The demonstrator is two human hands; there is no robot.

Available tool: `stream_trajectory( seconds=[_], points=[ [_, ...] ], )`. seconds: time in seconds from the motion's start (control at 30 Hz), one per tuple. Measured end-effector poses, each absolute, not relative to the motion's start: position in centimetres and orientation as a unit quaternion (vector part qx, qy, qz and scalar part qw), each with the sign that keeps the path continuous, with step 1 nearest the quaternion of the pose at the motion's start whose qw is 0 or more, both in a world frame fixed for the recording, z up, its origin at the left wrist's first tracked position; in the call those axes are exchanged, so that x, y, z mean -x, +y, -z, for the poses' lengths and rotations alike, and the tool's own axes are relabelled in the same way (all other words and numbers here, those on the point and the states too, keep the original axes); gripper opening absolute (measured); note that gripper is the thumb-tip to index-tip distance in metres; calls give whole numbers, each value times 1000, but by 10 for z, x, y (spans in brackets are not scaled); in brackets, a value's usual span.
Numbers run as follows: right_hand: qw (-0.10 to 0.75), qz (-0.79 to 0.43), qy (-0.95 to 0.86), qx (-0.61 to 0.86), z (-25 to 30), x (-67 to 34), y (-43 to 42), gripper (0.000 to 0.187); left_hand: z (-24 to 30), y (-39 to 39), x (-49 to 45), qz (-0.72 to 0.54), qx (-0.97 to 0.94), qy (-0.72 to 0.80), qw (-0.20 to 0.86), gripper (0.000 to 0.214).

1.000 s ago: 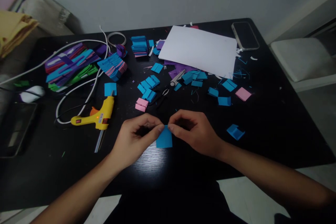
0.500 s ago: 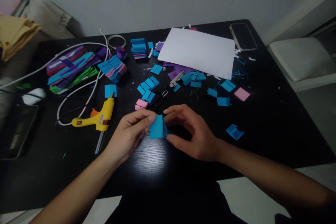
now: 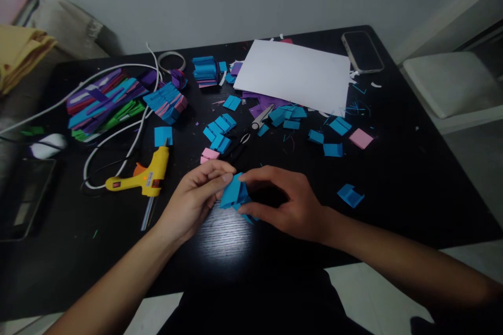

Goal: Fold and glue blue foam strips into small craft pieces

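Note:
A folded blue paper piece (image 3: 231,192) is held above the near middle of the black table. My left hand (image 3: 198,193) pinches its left side between thumb and fingers. From the right, my right hand (image 3: 288,201) grips its other side, thumb below and fingers above; part of the paper is hidden behind the fingertips. Just beyond my hands lie a small pink folded paper (image 3: 209,155), several blue folded papers (image 3: 220,128) and scissors (image 3: 261,118). Left of my left hand a yellow glue gun (image 3: 151,175) rests with a clear glue stick (image 3: 148,212) at its back.
A white sheet (image 3: 294,73) covers purple paper at the back. Bundles of coloured strips (image 3: 106,99) and a white cable (image 3: 133,146) lie at the left. A phone (image 3: 362,51) is at the back right. Loose blue pieces (image 3: 351,195) and a pink square (image 3: 361,138) lie at the right.
The blue paper has tilted and its folded layers have spread on the right. My right hand's fingers have moved left onto it, while my left hand keeps its pinch.

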State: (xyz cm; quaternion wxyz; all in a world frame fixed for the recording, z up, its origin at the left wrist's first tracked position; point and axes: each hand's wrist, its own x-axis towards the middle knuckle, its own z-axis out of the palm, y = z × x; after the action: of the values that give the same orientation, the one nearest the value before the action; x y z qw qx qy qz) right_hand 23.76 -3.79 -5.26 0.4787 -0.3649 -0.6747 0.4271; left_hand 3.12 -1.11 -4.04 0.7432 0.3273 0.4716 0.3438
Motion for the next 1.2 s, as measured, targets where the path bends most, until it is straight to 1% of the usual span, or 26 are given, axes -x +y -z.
stream_trajectory(
  seconds=[0.13, 0.33, 0.43, 0.5, 0.57, 0.63, 0.77, 0.9, 1.03, 1.2],
  points=[
    [472, -463, -638, 395, 52, -237, -39, 32, 40, -10, -31, -328, -341, 476, 741, 18],
    [467, -538, -557, 426, 52, -235, -38, 33, 43, -10, -30, -325, -364, 458, 743, 14],
    [460, -563, -527, 440, 51, -236, -36, 29, 42, -13, -28, -356, -427, 455, 696, 11],
    [457, -571, -512, 450, 50, -237, -35, 26, 41, -15, -27, -379, -498, 453, 635, 11],
    [460, -576, -501, 453, 51, -238, -33, 25, 40, -17, -25, -379, -573, 454, 567, 17],
    [467, -577, -498, 449, 51, -238, -33, 28, 39, -18, -24, -361, -628, 448, 524, 24],
    [468, -568, -508, 447, 52, -237, -34, 34, 40, -20, -23, -330, -675, 427, 504, 35],
    [470, -548, -528, 447, 52, -236, -36, 33, 42, -22, -24, -337, -688, 420, 487, 38],
    [480, -555, -515, 444, 50, -235, -37, 28, 44, -22, -26, -351, -682, 435, 472, 35],
    [450, -604, -489, 440, 46, -236, -35, 24, 45, -20, -24, -358, -690, 444, 445, 26]
  ],
)
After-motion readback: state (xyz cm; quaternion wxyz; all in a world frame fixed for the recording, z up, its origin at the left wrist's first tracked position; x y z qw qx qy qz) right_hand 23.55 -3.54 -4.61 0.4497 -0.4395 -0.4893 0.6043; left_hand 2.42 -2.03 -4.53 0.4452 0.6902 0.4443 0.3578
